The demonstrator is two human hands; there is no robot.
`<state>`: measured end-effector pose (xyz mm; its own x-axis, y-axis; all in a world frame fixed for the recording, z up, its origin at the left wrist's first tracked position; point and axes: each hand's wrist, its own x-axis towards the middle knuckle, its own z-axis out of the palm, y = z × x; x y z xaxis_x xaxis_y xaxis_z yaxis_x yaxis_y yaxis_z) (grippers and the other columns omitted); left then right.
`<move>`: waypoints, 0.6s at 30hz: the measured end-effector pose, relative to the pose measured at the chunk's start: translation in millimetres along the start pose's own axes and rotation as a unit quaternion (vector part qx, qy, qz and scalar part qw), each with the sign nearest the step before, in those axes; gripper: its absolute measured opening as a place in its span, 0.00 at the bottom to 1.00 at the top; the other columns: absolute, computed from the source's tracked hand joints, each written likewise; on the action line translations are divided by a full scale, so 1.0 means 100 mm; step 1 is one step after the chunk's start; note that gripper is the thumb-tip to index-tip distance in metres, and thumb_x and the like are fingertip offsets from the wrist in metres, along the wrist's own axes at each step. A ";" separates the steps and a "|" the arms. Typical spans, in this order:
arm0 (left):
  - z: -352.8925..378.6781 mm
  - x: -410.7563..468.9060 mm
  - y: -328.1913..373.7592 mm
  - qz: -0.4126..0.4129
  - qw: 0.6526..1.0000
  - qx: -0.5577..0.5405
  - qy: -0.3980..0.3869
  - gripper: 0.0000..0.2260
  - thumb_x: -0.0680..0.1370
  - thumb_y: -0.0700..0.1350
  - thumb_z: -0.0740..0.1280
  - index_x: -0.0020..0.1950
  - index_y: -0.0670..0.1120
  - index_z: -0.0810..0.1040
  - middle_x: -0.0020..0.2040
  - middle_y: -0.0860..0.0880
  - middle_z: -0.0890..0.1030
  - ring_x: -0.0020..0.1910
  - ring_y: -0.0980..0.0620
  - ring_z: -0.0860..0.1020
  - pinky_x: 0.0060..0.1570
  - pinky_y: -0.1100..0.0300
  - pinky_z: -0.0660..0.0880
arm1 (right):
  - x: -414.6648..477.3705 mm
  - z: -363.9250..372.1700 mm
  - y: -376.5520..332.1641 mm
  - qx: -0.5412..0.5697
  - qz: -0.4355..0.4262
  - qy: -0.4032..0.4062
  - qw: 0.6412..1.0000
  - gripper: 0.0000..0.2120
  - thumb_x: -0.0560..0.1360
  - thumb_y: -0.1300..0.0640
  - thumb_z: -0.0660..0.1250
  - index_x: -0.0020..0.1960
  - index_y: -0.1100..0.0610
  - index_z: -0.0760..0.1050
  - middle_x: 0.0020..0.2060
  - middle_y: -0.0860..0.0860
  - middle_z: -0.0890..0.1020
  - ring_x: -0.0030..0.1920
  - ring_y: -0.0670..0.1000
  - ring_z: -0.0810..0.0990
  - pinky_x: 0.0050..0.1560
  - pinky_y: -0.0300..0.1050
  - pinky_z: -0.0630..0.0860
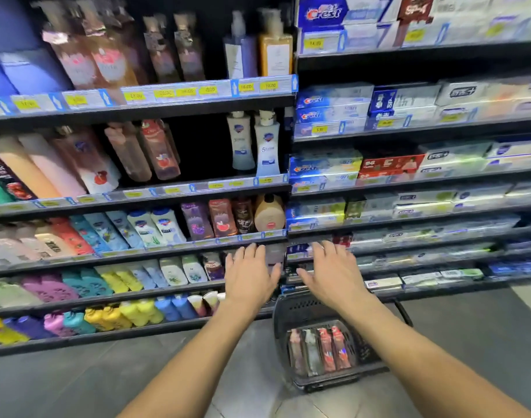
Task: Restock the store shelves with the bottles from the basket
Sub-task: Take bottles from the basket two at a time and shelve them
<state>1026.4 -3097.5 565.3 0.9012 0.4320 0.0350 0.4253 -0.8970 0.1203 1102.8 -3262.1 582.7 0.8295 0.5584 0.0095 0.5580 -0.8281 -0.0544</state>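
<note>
Head view: four bottles are seen lying side by side in the dark basket on the floor. Left hand and right hand are extended toward the shelves, fingers spread, nothing gripped. The bottles are judged rigid, smooth and moderately heavy; a mid-body grasp is advised.

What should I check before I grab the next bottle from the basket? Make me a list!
1. The left hand is free: ok, open, holding nothing.
2. The right hand is free: ok, open too.
3. There are bottles left to take: ok, four lie side by side.
4. The basket is steady: ok, it stands on the floor below the hands.
5. There is room on a shelf: ok, a dark gap beside the white pump bottles.
6. Which shelf these bottles belong on: cannot tell, the labels are blurred.
</note>
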 end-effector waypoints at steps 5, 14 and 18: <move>0.18 0.18 0.85 -0.002 1.000 0.005 0.001 0.27 0.80 0.63 0.57 0.72 0.48 0.71 0.71 0.48 0.74 0.70 0.46 0.71 0.68 0.47 0.65 | 0.02 0.04 0.86 0.002 0.001 -0.019 1.000 0.32 0.80 0.36 0.58 0.74 0.57 0.65 0.70 0.57 0.72 0.69 0.61 0.71 0.67 0.58 0.71; 0.49 0.38 1.59 -0.029 0.999 0.007 -0.041 0.27 0.80 0.63 0.56 0.74 0.49 0.69 0.72 0.49 0.74 0.71 0.45 0.69 0.70 0.46 0.64 | 0.21 0.20 1.66 -0.004 -0.014 -0.065 0.998 0.34 0.81 0.36 0.56 0.78 0.57 0.61 0.72 0.58 0.70 0.70 0.61 0.70 0.70 0.58 0.68; 0.71 0.50 1.63 -0.035 0.997 0.000 -0.066 0.27 0.80 0.63 0.56 0.73 0.49 0.70 0.73 0.48 0.73 0.72 0.45 0.69 0.71 0.45 0.64 | 0.40 0.35 1.72 -0.003 -0.019 -0.097 0.995 0.32 0.81 0.37 0.58 0.76 0.57 0.63 0.71 0.57 0.71 0.70 0.61 0.70 0.69 0.59 0.68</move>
<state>1146.7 -3228.5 516.4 0.8727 0.4769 -0.1052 0.4871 -0.8654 0.1176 1230.9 -3380.6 538.5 0.7882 0.5878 -0.1825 0.5891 -0.8063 -0.0527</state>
